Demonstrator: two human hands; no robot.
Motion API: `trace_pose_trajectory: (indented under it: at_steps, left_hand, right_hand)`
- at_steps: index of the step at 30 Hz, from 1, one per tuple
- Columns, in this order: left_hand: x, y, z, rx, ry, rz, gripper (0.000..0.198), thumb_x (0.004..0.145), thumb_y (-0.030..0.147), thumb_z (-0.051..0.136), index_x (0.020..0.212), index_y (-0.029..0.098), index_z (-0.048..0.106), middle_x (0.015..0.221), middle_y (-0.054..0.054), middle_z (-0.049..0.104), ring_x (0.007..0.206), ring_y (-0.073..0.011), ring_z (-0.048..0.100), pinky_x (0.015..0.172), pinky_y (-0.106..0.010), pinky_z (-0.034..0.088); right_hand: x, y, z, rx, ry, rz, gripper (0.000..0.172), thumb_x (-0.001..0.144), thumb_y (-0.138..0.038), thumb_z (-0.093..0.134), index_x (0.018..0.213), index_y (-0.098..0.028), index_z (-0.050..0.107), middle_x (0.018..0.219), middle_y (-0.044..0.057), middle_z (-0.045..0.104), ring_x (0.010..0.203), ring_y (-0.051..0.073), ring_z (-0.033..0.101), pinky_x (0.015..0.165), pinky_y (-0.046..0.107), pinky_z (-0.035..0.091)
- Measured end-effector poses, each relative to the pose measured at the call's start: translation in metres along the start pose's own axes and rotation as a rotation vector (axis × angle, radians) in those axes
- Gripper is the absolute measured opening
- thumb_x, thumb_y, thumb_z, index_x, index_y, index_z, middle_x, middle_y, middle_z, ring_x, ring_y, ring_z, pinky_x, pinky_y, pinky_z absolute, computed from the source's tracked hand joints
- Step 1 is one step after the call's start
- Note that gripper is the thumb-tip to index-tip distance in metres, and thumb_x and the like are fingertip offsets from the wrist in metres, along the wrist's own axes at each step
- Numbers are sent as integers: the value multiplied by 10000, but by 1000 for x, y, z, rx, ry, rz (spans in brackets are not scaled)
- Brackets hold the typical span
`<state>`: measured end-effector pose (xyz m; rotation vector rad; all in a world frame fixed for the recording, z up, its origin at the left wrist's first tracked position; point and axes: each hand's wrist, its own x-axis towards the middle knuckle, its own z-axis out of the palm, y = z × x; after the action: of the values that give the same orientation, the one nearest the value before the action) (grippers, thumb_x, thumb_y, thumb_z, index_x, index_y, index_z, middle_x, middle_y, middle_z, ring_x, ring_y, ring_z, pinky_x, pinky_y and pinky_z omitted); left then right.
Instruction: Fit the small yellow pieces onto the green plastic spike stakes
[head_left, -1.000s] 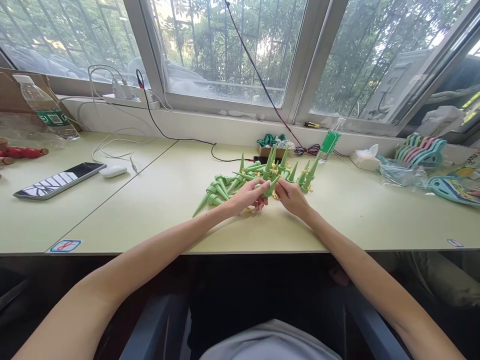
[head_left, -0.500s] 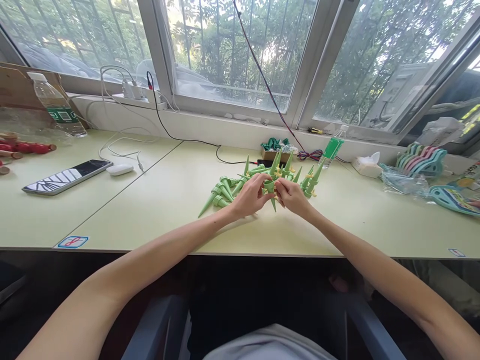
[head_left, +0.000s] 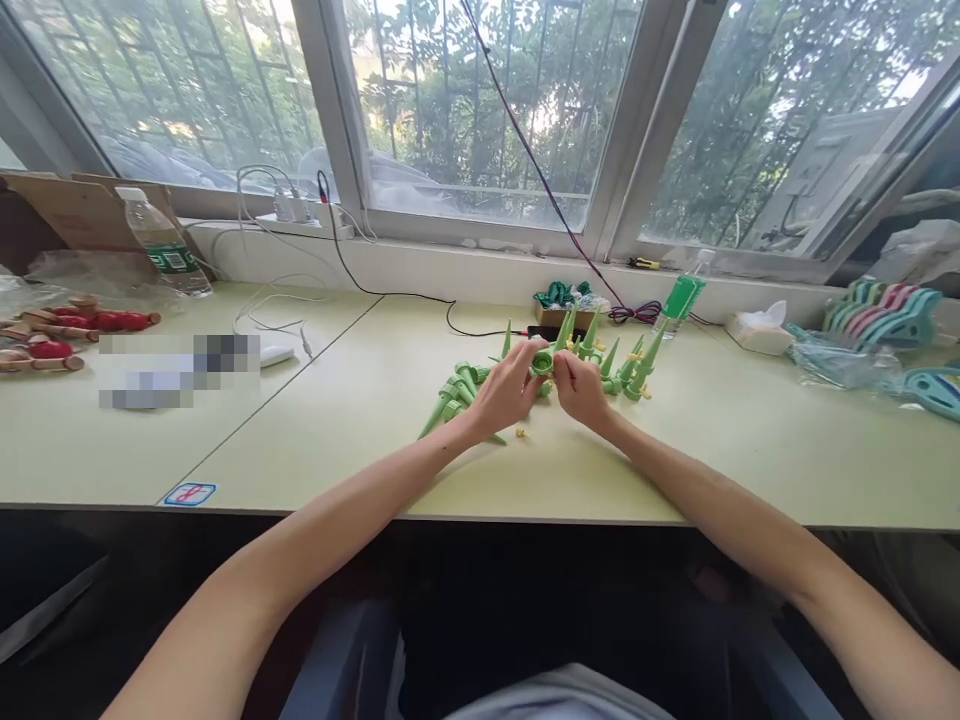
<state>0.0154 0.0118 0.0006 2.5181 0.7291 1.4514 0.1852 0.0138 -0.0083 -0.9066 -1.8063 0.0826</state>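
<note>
Head view: left hand (head_left: 511, 388) clamped round a green spike (head_left: 541, 363), held above the tabletop (head_left: 360, 440), open end showing; right hand (head_left: 582, 390) has fingers closed together at its side, anything pinched hidden. Step judged: side fitting. Next move calls for a steady left grip and careful alignment.

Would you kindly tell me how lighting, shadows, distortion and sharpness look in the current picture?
Head view: daylight through the windows brightens the desk, with darkness below its edge; head view: desk shadows are faint, and the window frames fan outward, suggesting lens distortion; head view: a blocky patch covers part of the left, and the held cone looks soft.
</note>
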Motion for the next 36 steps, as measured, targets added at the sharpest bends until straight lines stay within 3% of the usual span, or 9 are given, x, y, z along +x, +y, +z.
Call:
trace_pose_trajectory:
  at_steps: [2, 4, 7, 11, 16, 28, 36]
  left_hand:
    - [0, 1, 3, -24, -6, -42, 392, 907, 177, 555, 1281, 215, 442, 1068, -62, 616, 626, -75, 559, 590, -218, 450]
    - [0, 3, 6, -86, -6, -125, 412, 884, 206, 579, 1268, 208, 430, 877, -1, 605, 586, -79, 534, 558, -206, 426]
    - [0, 8, 8, -299, -47, -277, 360, 869, 231, 557, 1201, 213, 419, 670, 67, 542, 527, -87, 502, 512, -189, 400]
    - [3, 16, 5, -724, -89, -600, 245, 955, 374, 406, 1148, 222, 404, 642, 44, 585, 453, -121, 533, 425, -214, 400]
    - [5, 20, 2, -925, -101, -743, 376, 944, 574, 459, 1088, 227, 435, 625, 25, 598, 447, -136, 564, 402, -218, 404]
    - [-1, 10, 1, -789, -114, -590, 485, 890, 578, 602, 1157, 218, 417, 717, 57, 524, 491, -101, 567, 399, -191, 420]
    - [-3, 4, -2, -509, -123, -379, 529, 912, 403, 611, 1328, 253, 320, 928, 13, 543, 548, -58, 563, 486, -172, 424]
  right_hand:
    - [-2, 0, -4, -53, 24, -28, 524, 1024, -606, 285, 677, -226, 385, 553, -26, 419, 495, 116, 332, 531, 280, 282]
    - [-2, -1, -8, -65, 59, -14, 519, 1032, -596, 259, 693, -226, 393, 574, -16, 462, 498, 116, 364, 535, 275, 294]
    - [-1, -4, -9, -65, 87, 23, 528, 1025, -616, 254, 689, -229, 382, 575, -12, 470, 501, 121, 376, 542, 274, 303]
    - [-4, -7, -6, -56, 66, 62, 544, 1013, -639, 251, 675, -232, 378, 586, 5, 469, 524, 137, 371, 566, 288, 310]
    - [-8, -7, -1, -32, 3, 59, 553, 998, -674, 228, 679, -238, 341, 581, 0, 433, 534, 145, 349, 573, 294, 309]
    - [-9, 2, 4, 60, -38, 146, 544, 986, -687, 247, 693, -241, 357, 552, -31, 399, 511, 136, 347, 555, 286, 304]
    - [-5, 4, 0, 61, -98, 191, 579, 967, -716, 262, 646, -242, 345, 512, -16, 388, 507, 146, 350, 525, 297, 283]
